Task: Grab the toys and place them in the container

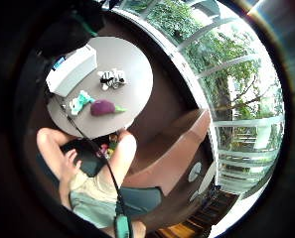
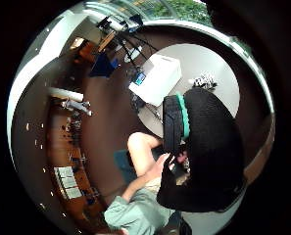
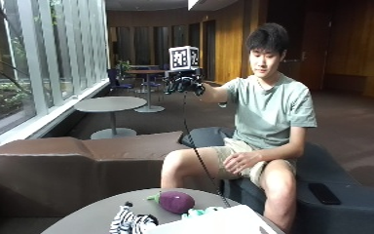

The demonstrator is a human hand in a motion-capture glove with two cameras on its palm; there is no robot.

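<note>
A seated person is holding the gloved right hand (image 3: 186, 85) raised high, well above the round worktop (image 3: 96, 214) and clear of everything on it; its fingers are hanging loosely curled and are gripping nothing. The bare left hand (image 3: 241, 162) is resting on the person's thigh. Three toys are lying on the worktop: a purple eggplant plush (image 3: 176, 201) with a green stem, a zebra plush (image 3: 132, 223) near it, and a teal-and-white plush (image 3: 202, 211) just beside the eggplant. The white container (image 3: 220, 223) is standing at the worktop's edge, close to the teal-and-white plush. In the little finger side palm view the same layout is showing from above: the eggplant plush (image 1: 104, 107) and teal-and-white plush (image 1: 80, 102) are lying side by side, the zebra plush (image 1: 112, 79) apart from them, and the container (image 1: 71, 70) beside all three.
</note>
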